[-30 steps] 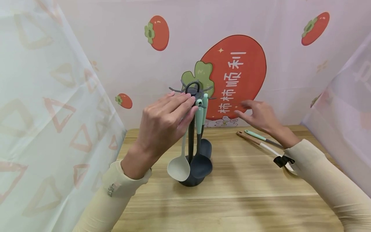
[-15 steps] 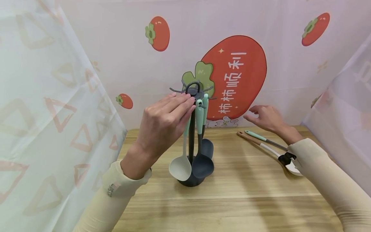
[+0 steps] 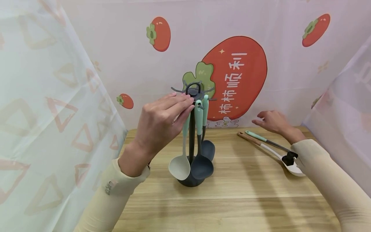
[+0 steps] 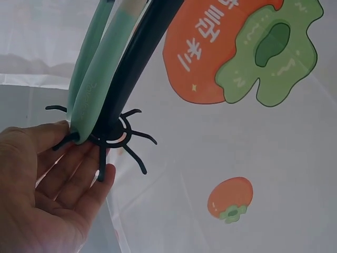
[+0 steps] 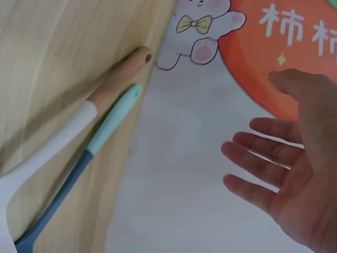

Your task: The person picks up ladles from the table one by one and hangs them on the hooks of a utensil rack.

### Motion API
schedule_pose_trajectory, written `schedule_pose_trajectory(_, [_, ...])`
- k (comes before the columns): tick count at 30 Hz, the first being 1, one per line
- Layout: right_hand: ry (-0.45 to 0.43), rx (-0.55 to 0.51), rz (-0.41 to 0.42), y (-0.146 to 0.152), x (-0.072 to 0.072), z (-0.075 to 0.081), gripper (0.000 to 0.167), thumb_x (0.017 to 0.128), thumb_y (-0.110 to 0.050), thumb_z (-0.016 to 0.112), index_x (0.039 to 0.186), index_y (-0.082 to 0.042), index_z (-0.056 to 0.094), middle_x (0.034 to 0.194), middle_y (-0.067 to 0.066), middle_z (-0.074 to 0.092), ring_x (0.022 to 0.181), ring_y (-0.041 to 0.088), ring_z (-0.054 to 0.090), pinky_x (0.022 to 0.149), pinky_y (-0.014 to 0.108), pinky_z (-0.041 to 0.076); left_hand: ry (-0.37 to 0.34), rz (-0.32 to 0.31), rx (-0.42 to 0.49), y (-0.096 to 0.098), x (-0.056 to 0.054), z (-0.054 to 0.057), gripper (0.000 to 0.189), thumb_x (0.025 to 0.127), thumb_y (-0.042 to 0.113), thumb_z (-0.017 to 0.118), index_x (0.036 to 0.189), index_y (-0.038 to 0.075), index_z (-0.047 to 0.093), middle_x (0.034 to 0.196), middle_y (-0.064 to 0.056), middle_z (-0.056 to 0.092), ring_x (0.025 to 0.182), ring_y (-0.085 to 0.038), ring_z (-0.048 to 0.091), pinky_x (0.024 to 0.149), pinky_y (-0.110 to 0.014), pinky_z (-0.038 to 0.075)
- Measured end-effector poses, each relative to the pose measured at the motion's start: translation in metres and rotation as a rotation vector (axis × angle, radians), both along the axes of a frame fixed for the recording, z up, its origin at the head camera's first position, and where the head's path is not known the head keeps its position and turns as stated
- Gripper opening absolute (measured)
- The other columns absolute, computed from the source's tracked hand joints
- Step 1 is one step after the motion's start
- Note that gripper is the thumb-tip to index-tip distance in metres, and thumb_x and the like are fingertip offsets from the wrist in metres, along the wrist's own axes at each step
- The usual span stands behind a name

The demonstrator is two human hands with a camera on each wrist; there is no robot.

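My left hand (image 3: 162,119) holds the top of a dark utensil stand (image 3: 191,141), its fingertips by the hooks. In the left wrist view the thumb is beside a green handle (image 4: 102,84) and the fingers reach behind the hooks. From the stand hang a pale ladle (image 3: 179,168), a dark ladle (image 3: 202,167) and, behind, a dark-headed utensil (image 3: 209,149) partly hidden. My right hand (image 3: 272,121) hovers with nothing in it, fingers spread and relaxed. Near it lie a white utensil with a wooden handle (image 3: 249,138) and a utensil with a green handle (image 3: 256,135).
The wooden table (image 3: 232,206) ends at the back against a white sheet (image 3: 116,48) printed with persimmons. Similar sheets close off the left and right sides. Several hooks on the stand's top stick outward.
My right hand has moved right and slightly down, away from the stand and above the lying utensils. The left hand stays at the stand's top; the hanging utensils shift slightly.
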State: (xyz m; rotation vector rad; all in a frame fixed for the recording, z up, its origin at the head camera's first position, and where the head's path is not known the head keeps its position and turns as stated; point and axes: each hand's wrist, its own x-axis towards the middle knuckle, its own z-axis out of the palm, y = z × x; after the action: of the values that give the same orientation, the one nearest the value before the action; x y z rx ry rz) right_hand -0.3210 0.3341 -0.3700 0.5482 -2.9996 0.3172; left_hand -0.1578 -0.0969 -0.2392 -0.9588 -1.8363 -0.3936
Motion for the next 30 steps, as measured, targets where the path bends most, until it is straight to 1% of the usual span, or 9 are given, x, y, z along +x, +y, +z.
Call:
schedule_pose_trajectory(6, [-0.077,0.041,0.015,0.01,-0.004,-0.013,0.051,0.102,-0.034,0.069,0.124,0.013,0.069,0.124,0.031,0.072,0.11,0.048,0.071,0.093,0.063,0.057,-0.011,-0.006,-0.003,-0.002,-0.002,0.002,0.016,0.095,0.006,0.078,0.108,-0.001,0.083,0.105,-0.015,0.081,0.102,-0.028,0.079,0.096,-0.043,0.063])
schedule_pose_trajectory(11, [-0.099,0.069,0.031,0.018,-0.008,-0.029,0.051,0.102,-0.032,0.07,0.123,0.013,0.069,0.122,0.031,0.072,0.108,0.048,0.071,0.092,0.063,0.058,-0.02,-0.019,-0.004,-0.005,-0.003,0.004,0.015,0.094,0.005,0.079,0.108,-0.001,0.082,0.104,-0.015,0.081,0.101,-0.028,0.08,0.096,-0.044,0.062])
schedule_pose_trajectory(17, [-0.132,0.096,0.046,0.026,-0.009,-0.047,0.05,0.101,-0.032,0.071,0.122,0.013,0.07,0.12,0.031,0.073,0.104,0.046,0.072,0.089,0.062,0.059,-0.047,-0.034,-0.01,-0.007,-0.004,0.006,0.017,0.094,0.005,0.08,0.109,-0.002,0.082,0.105,-0.016,0.081,0.101,-0.028,0.08,0.096,-0.044,0.062])
schedule_pose_trajectory(22, [-0.126,0.104,0.064,0.023,-0.009,-0.058,0.048,0.098,-0.03,0.074,0.122,0.011,0.071,0.116,0.028,0.074,0.103,0.044,0.072,0.088,0.061,0.06,-0.086,-0.049,0.0,-0.01,-0.004,0.007,0.018,0.093,0.006,0.081,0.11,0.0,0.082,0.106,-0.015,0.081,0.102,-0.028,0.08,0.098,-0.044,0.062])
schedule_pose_trajectory(25, [-0.123,0.123,0.085,0.021,-0.01,-0.064,0.045,0.097,-0.028,0.076,0.12,0.01,0.072,0.11,0.025,0.075,0.098,0.041,0.072,0.086,0.059,0.06,-0.116,-0.072,0.016,-0.012,-0.004,0.008,0.019,0.092,0.006,0.082,0.11,0.0,0.083,0.106,-0.014,0.081,0.102,-0.028,0.079,0.097,-0.044,0.062])
schedule_pose_trajectory(27, [-0.131,0.128,0.096,0.02,-0.01,-0.069,0.042,0.096,-0.028,0.077,0.116,0.008,0.073,0.105,0.022,0.075,0.092,0.036,0.072,0.082,0.057,0.06,-0.127,-0.089,0.026,-0.013,-0.004,0.008,0.019,0.092,0.006,0.082,0.11,0.001,0.083,0.105,-0.013,0.081,0.103,-0.028,0.079,0.096,-0.044,0.063])
schedule_pose_trajectory(30, [-0.18,0.103,0.099,0.02,-0.009,-0.075,0.032,0.097,-0.027,0.077,0.107,0.003,0.075,0.093,0.012,0.075,0.08,0.026,0.067,0.072,0.048,0.058,-0.136,-0.117,0.036,-0.013,-0.006,0.008,0.019,0.091,0.006,0.083,0.109,0.001,0.083,0.104,-0.013,0.082,0.102,-0.027,0.08,0.094,-0.043,0.063])
